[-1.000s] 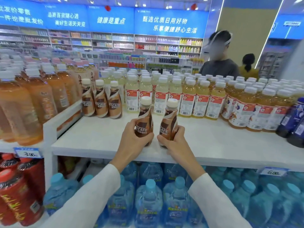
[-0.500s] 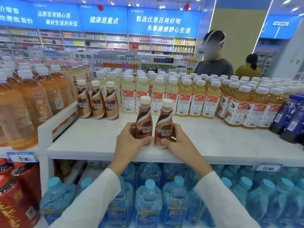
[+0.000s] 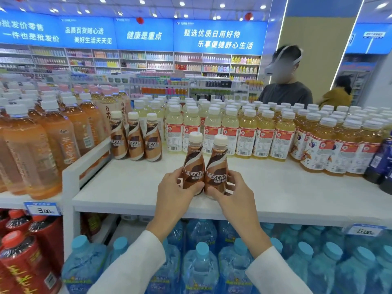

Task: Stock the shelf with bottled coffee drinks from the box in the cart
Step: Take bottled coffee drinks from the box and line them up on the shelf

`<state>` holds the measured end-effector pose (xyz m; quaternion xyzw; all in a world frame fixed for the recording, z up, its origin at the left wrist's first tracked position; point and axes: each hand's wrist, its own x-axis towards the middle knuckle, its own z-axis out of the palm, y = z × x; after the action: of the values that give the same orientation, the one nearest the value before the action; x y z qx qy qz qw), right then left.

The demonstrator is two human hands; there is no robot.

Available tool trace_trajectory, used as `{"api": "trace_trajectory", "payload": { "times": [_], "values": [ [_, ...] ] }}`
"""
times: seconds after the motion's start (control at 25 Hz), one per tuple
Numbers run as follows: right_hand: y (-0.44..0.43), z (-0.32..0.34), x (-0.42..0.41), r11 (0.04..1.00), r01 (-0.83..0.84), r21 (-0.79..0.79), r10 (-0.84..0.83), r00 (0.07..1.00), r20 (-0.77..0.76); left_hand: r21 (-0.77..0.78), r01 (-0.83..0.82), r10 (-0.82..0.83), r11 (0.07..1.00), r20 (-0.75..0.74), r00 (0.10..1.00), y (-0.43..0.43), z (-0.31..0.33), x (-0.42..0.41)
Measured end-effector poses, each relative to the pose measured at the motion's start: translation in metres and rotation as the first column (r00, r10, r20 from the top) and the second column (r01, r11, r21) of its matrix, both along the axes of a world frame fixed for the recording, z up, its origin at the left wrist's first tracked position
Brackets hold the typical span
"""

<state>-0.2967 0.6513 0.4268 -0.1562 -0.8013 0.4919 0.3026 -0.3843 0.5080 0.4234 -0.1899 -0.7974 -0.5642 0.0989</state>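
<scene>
Two brown Nescafe coffee bottles with cream caps stand upright side by side on the white shelf (image 3: pixel 131 183), near its front edge. My left hand (image 3: pixel 172 192) grips the left bottle (image 3: pixel 193 164) low down. My right hand (image 3: pixel 230 190) grips the right bottle (image 3: pixel 217 168) the same way. Three more coffee bottles (image 3: pixel 135 139) stand in a row at the shelf's back left corner. The box and the cart are out of view.
Rows of pale yellow tea bottles (image 3: pixel 248 132) fill the back of the shelf. Orange drink bottles (image 3: pixel 42 141) crowd the left section behind a white divider (image 3: pixel 84 164). Dark blue bottles (image 3: pixel 381 162) stand at the right edge. Water jugs (image 3: pixel 201 268) sit below. A person (image 3: pixel 285 85) stands behind.
Both bottles went from tilted and lifted to upright, bases down on the shelf, labels turned to face me. My hands slid lower around them.
</scene>
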Motion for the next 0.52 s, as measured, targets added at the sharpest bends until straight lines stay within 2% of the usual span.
{"api": "trace_trajectory", "payload": {
  "times": [0.12, 0.28, 0.52],
  "values": [
    [-0.004, 0.009, -0.028, 0.998, -0.049, 0.032, 0.048, 0.998, 0.034, 0.026, -0.073, 0.072, 0.997, 0.025, 0.997, 0.0, 0.006, -0.013],
    [-0.008, 0.025, -0.077, 0.994, -0.108, 0.027, 0.105, 0.99, 0.092, -0.031, -0.156, 0.157, 0.987, 0.032, 0.987, 0.003, 0.018, -0.049],
    [-0.013, 0.024, -0.126, 0.996, -0.087, 0.01, 0.086, 0.992, 0.091, 0.008, -0.242, 0.241, 0.97, 0.059, 0.969, 0.021, 0.019, -0.093]
  ]
}}
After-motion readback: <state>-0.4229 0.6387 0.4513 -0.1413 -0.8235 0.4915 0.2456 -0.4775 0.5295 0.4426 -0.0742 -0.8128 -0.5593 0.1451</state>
